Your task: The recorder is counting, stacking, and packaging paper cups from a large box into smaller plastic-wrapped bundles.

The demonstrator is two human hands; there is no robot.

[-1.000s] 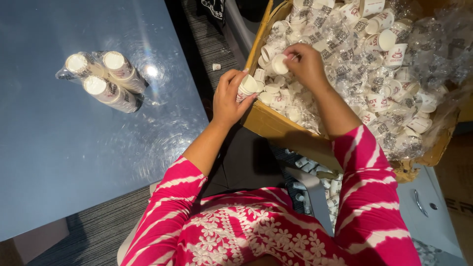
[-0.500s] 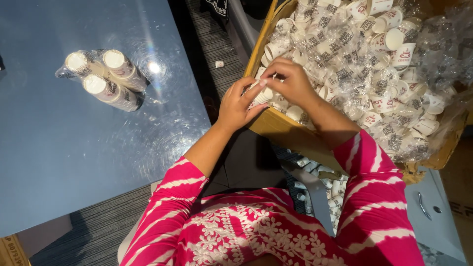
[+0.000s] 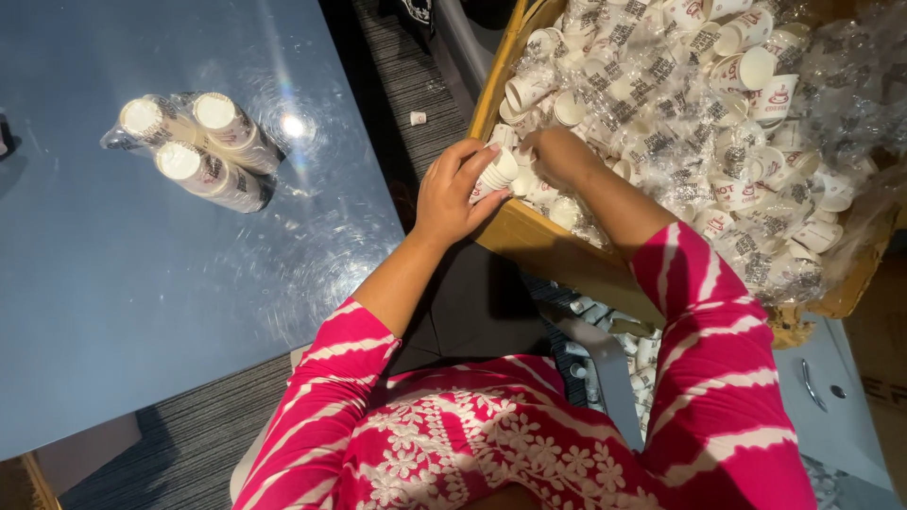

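Left hand (image 3: pixel 453 194) grasps cup stack (image 3: pixel 495 173) at box (image 3: pixel 529 241) near rim | stack axis points into box toward right hand (image 3: pixel 557 156) | right hand, just beyond stack, buried among loose cups (image 3: pixel 680 104); grip unclear | bagged cups (image 3: pixel 194 146) on surface (image 3: pixel 142 302), well left of box.

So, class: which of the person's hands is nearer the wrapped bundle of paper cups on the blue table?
Left. The left hand grips a small cup stack at the cardboard box's edge, on the side towards the wrapped bundle. The right hand reaches inside the box, farther away.
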